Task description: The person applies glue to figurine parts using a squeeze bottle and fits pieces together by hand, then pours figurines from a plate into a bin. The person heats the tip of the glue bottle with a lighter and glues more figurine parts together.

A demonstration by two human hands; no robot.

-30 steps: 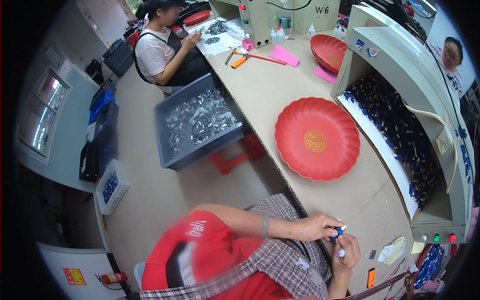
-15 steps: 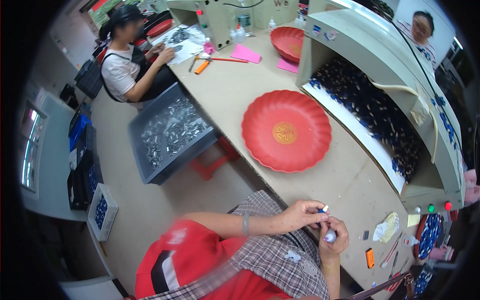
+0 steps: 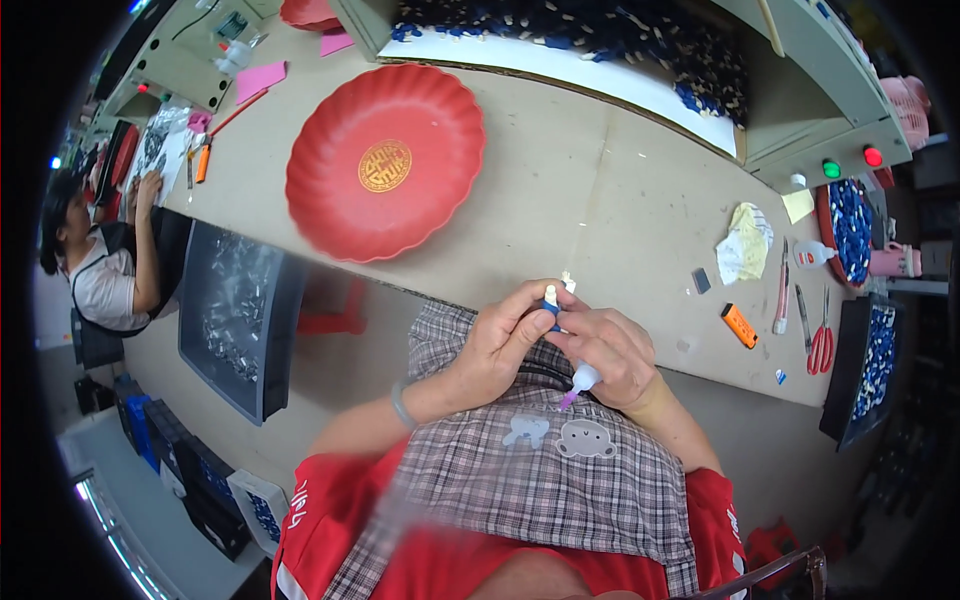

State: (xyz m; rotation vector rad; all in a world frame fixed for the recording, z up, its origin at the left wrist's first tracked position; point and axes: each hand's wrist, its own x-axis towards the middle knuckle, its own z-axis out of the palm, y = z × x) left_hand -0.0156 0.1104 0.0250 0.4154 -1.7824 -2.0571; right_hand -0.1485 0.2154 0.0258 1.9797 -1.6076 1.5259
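Note:
Just over the table's front edge, my hands meet at their fingertips. My left hand (image 3: 500,340) pinches a small blue piece with a cream end (image 3: 551,298) upright between thumb and fingers. My right hand (image 3: 615,355) is closed around a small white squeeze bottle (image 3: 586,377), its purple tip slanting down toward my checked apron (image 3: 480,480). A second cream-coloured tip (image 3: 568,281) shows by the right fingertips; what it belongs to is hidden behind them. The fingers of both hands touch around the blue piece.
A red scalloped plate (image 3: 440,150) lies left on the table. Blue-and-cream pieces (image 3: 600,25) fill the shelf behind. To the right are an orange cutter (image 3: 740,326), red-handled scissors (image 3: 821,350), tweezers, and crumpled paper (image 3: 745,245). A grey bin (image 3: 275,340) and a seated co-worker (image 3: 110,270) are left.
My view has swung, so the plate and co-worker sit farther left. The hands have come together; the bottle now points down toward the apron, and a second cream tip shows.

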